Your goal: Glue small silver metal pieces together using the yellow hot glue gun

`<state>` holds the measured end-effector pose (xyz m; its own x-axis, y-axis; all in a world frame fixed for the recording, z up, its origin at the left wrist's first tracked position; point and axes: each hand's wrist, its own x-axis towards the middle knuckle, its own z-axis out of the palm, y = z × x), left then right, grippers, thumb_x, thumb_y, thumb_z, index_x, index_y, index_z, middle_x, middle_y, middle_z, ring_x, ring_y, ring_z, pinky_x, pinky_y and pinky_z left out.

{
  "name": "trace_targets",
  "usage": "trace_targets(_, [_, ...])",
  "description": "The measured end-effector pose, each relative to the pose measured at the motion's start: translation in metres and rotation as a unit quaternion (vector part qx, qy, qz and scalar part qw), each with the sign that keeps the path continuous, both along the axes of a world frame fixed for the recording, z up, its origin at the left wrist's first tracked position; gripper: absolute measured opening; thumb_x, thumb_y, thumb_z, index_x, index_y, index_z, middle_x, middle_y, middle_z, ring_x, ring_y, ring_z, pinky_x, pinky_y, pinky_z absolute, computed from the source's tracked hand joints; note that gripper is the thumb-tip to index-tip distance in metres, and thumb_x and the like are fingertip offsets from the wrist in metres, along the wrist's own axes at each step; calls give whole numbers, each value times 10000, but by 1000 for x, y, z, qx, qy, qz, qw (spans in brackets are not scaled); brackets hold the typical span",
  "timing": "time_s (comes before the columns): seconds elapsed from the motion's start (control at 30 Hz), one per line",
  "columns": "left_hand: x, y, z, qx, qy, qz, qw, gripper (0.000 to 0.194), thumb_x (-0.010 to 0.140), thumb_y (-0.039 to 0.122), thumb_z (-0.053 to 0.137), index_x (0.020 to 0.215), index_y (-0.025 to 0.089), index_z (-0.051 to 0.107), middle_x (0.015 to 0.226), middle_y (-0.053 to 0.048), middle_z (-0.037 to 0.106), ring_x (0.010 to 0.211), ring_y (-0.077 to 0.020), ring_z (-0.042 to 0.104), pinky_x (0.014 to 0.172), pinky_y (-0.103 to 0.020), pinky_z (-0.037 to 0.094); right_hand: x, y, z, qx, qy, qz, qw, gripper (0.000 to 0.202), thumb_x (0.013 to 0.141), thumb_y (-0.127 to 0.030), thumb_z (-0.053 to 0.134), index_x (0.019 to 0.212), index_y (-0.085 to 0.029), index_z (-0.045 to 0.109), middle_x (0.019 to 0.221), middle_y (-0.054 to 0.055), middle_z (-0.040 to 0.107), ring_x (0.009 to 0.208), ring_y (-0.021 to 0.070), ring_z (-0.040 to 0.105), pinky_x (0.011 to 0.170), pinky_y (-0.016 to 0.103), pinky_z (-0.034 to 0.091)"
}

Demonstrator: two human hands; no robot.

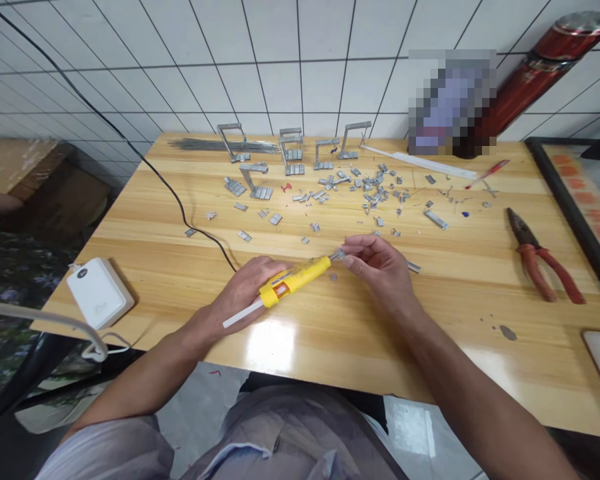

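My left hand (254, 283) is wrapped round a yellow hot glue gun (300, 277) with a white glue stick (243, 312) poking out of its rear end. The gun's nozzle points right, toward the fingers of my right hand (375, 260). Those fingers pinch a small grey metal piece (339, 254) right at the nozzle tip; whether the two touch I cannot tell. Beyond the hands lie many small grey metal pieces (377, 193). Several bent grey metal stands (257, 183) on segmented bases are upright near the wall.
Red-handled pliers (535, 257) lie at the right, near a black-edged frame (575, 200). A white power bank (100, 293) is at the left. A black cord (180, 207) runs to the gun. Thin wires (220, 145), a red pen (487, 175) and a red flask (535, 80) are at the back.
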<state>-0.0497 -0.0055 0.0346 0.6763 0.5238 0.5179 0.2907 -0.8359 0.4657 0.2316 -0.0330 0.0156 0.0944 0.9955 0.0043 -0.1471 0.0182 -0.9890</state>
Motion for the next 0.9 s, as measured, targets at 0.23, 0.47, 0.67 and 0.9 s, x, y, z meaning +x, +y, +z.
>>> trace_targets(0.23, [-9, 4, -3, -11, 36, 16, 999, 278, 1120, 250, 506, 1381, 201, 587, 1171, -109, 763, 966, -197, 702, 848, -321, 546, 0, -2, -3, 37, -30, -3, 999, 331, 820, -398, 902, 1083, -265, 751, 1013, 21, 819, 861, 149, 745, 823, 325, 638])
trace_targets(0.47, [-16, 8, -2, -6, 46, -2, 999, 295, 1113, 224, 492, 1393, 175, 570, 1123, -116, 750, 987, -206, 708, 890, -336, 558, 1, -8, 2, 189, -278, -36, 941, 279, 936, -238, 761, 1202, -283, 691, 1070, 32, 821, 864, 180, 750, 816, 370, 624])
trace_targets(0.67, [-19, 10, -2, -5, 57, -7, 998, 315, 1115, 249, 488, 1409, 188, 585, 1144, -132, 760, 953, -210, 711, 874, -350, 569, 5, -9, 2, 226, -396, -35, 889, 271, 989, -250, 698, 1257, -288, 677, 1076, 46, 821, 890, 212, 763, 849, 398, 633])
trace_targets(0.9, [-22, 11, -3, -1, 79, -3, 997, 320, 1129, 294, 480, 1407, 176, 585, 1188, -136, 761, 1000, -213, 717, 912, -355, 574, 7, -5, 0, 269, -436, -27, 858, 211, 1015, -240, 678, 1223, -278, 681, 1018, 41, 814, 886, 214, 768, 819, 378, 627])
